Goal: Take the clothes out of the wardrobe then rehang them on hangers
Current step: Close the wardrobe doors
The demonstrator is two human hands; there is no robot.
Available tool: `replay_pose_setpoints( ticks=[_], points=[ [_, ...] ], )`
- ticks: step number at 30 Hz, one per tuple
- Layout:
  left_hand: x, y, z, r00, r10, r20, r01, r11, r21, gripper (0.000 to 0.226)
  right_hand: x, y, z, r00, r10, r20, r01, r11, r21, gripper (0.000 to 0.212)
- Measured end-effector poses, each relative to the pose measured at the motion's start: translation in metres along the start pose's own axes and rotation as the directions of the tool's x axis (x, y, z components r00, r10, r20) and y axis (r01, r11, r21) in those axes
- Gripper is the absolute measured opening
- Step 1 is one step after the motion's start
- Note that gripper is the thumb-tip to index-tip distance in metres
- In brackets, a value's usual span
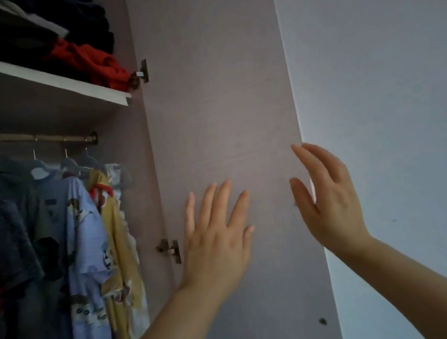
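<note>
Fingers [230, 197] spread on wardrobe door [221, 98], no legible writing

Spread hands [216, 232] before wardrobe door [218, 98]

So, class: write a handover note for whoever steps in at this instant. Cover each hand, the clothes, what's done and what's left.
Left hand: open, empty, fingers spread in front of the open door.
Right hand: open, empty, at the door's outer edge.
Clothes: on hangers on the rail; a folded pile lies on the shelf above.
Done: wardrobe opened.
Left: take the clothes out, then rehang them.
</note>
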State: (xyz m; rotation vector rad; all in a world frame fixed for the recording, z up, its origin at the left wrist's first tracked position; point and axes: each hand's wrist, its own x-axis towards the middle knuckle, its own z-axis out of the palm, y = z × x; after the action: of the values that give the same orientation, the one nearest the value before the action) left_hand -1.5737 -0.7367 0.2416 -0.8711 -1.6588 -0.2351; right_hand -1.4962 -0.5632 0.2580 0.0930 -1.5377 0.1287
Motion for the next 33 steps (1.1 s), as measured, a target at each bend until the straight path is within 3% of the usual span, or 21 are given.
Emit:
replay_pose_setpoints(
  ticks=[2, 5, 9, 12, 15, 19, 21, 27, 33],
  points=[
    [0.028, 0.027, 0.013, 1.000, 0.011, 0.015, -0.011, 1.000, 0.015, 0.048, -0.003, 0.037, -0.002, 0.993, 0.119, 0.011, -0.119, 0.991, 0.062, 0.047],
    [0.071, 0.059, 0.033, 0.997, 0.065, 0.051, -0.070, 0.991, 0.113, 0.048, -0.017, 0.082, 0.009, 0.952, 0.272, 0.142, -0.286, 0.953, 0.094, 0.048],
    [0.126, 0.083, 0.054, 0.986, 0.118, 0.120, -0.143, 0.964, 0.222, 0.049, -0.038, 0.117, 0.039, 0.878, 0.362, 0.312, -0.419, 0.897, 0.138, 0.053],
    [0.158, 0.094, 0.068, 0.937, 0.180, 0.298, -0.269, 0.918, 0.291, 0.051, -0.045, 0.122, 0.057, 0.824, 0.398, 0.404, -0.515, 0.823, 0.239, 0.046],
    [0.175, 0.101, 0.077, 0.878, 0.202, 0.433, -0.385, 0.836, 0.391, 0.052, -0.048, 0.120, 0.063, 0.776, 0.431, 0.460, -0.614, 0.682, 0.396, 0.051],
    [0.172, 0.095, 0.074, 0.864, 0.262, 0.429, -0.458, 0.765, 0.454, 0.046, -0.050, 0.116, 0.063, 0.778, 0.408, 0.478, -0.623, 0.604, 0.498, 0.049],
    [0.166, 0.088, 0.064, 0.883, 0.318, 0.344, -0.458, 0.741, 0.491, 0.046, -0.051, 0.109, 0.061, 0.775, 0.387, 0.500, -0.627, 0.574, 0.527, 0.045],
    [0.136, 0.052, 0.020, 0.890, 0.404, 0.212, -0.456, 0.772, 0.443, 0.040, -0.055, 0.053, 0.050, 0.826, 0.248, 0.506, -0.561, 0.456, 0.691, 0.057],
    [0.091, -0.003, -0.052, 0.895, 0.365, 0.257, -0.446, 0.732, 0.515, 0.046, -0.064, -0.036, 0.056, 0.868, 0.093, 0.488, -0.477, 0.430, 0.767, 0.055]
  ],
)
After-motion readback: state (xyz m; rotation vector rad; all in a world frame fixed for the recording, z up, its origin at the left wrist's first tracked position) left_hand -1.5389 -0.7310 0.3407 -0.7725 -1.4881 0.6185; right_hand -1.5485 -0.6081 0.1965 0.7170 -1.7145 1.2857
